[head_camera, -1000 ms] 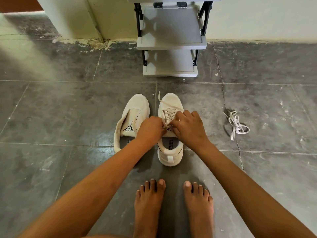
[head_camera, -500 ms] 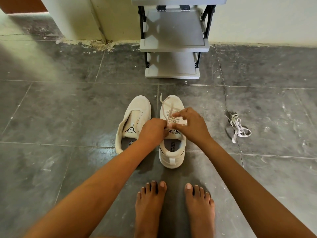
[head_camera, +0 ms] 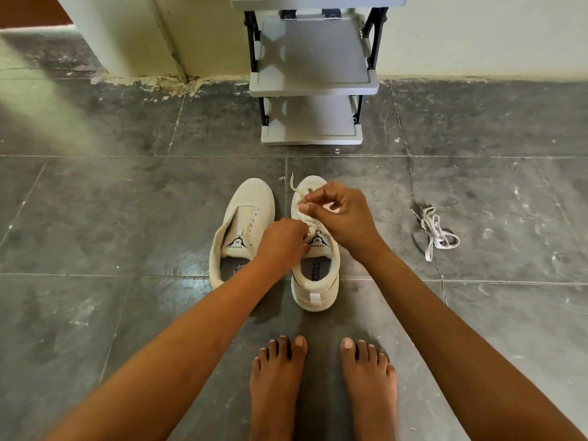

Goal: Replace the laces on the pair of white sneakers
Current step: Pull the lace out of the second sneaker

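Note:
Two white sneakers stand side by side on the grey floor, toes pointing away from me. The left sneaker [head_camera: 243, 227] has bare eyelets and no lace. The right sneaker [head_camera: 315, 275] carries a cream lace [head_camera: 294, 185] whose free end sticks up past the toe. My left hand [head_camera: 281, 241] grips the lacing near the right sneaker's tongue. My right hand [head_camera: 340, 214] is raised over the shoe's forefoot and pinches a strand of the lace. A loose white lace [head_camera: 436, 232] lies bunched on the floor to the right.
A grey shelf rack [head_camera: 311, 81] with black legs stands against the wall just beyond the sneakers. My bare feet [head_camera: 321, 386] rest on the tiles close behind the shoes. A wall corner [head_camera: 171, 52] with chipped plaster is at the back left.
My right hand has lifted from the tongue area toward the toe, drawing a lace strand with it. The left hand has stayed at the tongue.

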Tool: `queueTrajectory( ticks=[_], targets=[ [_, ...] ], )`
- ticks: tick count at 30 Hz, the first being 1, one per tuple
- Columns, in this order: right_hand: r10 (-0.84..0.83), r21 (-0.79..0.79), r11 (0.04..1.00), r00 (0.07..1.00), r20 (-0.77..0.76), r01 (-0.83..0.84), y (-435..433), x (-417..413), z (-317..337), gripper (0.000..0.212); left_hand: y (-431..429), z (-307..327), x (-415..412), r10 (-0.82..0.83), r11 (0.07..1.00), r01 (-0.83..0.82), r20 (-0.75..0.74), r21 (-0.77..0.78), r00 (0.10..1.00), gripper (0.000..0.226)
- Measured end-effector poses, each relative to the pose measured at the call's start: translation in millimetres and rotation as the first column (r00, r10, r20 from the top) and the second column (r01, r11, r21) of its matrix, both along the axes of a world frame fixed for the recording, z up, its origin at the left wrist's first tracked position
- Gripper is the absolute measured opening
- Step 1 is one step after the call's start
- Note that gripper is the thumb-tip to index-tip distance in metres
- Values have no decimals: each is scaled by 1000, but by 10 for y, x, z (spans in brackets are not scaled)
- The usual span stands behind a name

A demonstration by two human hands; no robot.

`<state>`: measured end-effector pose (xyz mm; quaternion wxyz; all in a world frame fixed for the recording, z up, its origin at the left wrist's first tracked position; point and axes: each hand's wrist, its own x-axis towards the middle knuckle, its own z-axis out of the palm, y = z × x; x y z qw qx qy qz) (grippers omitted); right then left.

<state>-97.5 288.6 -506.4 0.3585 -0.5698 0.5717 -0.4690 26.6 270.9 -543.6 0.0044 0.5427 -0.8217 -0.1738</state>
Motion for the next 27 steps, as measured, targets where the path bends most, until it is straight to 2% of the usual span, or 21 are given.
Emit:
queueTrajectory(
  ticks=[1, 3, 6, 8, 11, 13, 16, 17, 18, 19, 20, 21, 22, 23, 25, 27],
  targets=[
    [0, -6, 1000, 1000, 27, 0, -3, 7, 25, 13, 4, -5, 6, 7, 1000, -7, -16, 5, 1000, 15],
    [-24, 33, 999, 999, -27, 25, -11, -41, 5, 15, 4, -15, 24, 23, 1000, -23, -50, 10, 998, 15],
    [25, 178, 983, 946, -324, 35, 10, -178, -176, 32, 6, -12, 40, 42, 999, -42, -53, 14, 998, 19],
    [119, 232, 973, 831, -543, 13, 74, -243, -318, 42, 2, -16, 35, 44, 999, -43, -54, 21, 998, 19],
    [202, 198, 977, 615, -762, -76, 152, -258, -461, 40, 0, -20, 24, 48, 999, -47, -58, 25, 997, 18],
    [152, 115, 988, 526, -837, -103, 160, -237, -489, 31, 2, -18, 23, 48, 999, -46, -61, 20, 997, 18],
    [121, 54, 986, 458, -881, -156, 120, -194, -483, 23, 8, -17, 15, 45, 999, -44, -44, 17, 998, 18],
    [128, 49, 985, 516, -847, -164, 107, -167, -465, 21, 9, -16, 14, 45, 999, -44, -38, 18, 998, 18],
    [129, 52, 990, 660, -740, -135, 96, -130, -416, 18, 10, -16, 13, 46, 999, -45, -32, 18, 998, 19],
    [116, 66, 993, 824, -555, -96, 79, -85, -337, 13, 8, -18, 12, 48, 999, -47, -32, 14, 998, 20],
    [75, 63, 996, 936, -344, -57, 50, -47, -261, 8, 7, -17, 14, 47, 999, -47, -36, 11, 998, 21],
    [18, 38, 999, 979, -202, -10, 18, -18, -194, 7, 10, -18, 20, 45, 999, -45, -43, 10, 998, 21],
    [-35, 10, 999, 984, -176, 37, -22, -8, -145, 9, 12, -16, 28, 43, 999, -43, -49, 12, 998, 20],
    [-71, -3, 997, 971, -228, 72, -57, -18, -125, 17, 14, -19, 36, 44, 999, -44, -55, 15, 997, 19],
    [-56, 93, 990, 895, -443, 107, -87, -82, -169, 57, 8, -30, 49, 53, 999, -53, -72, 14, 996, 19],
    [79, 288, 951, 815, -574, 111, -10, -157, -300, 98, -6, -40, 55, 73, 997, -72, -91, 15, 993, 23]
  ],
)
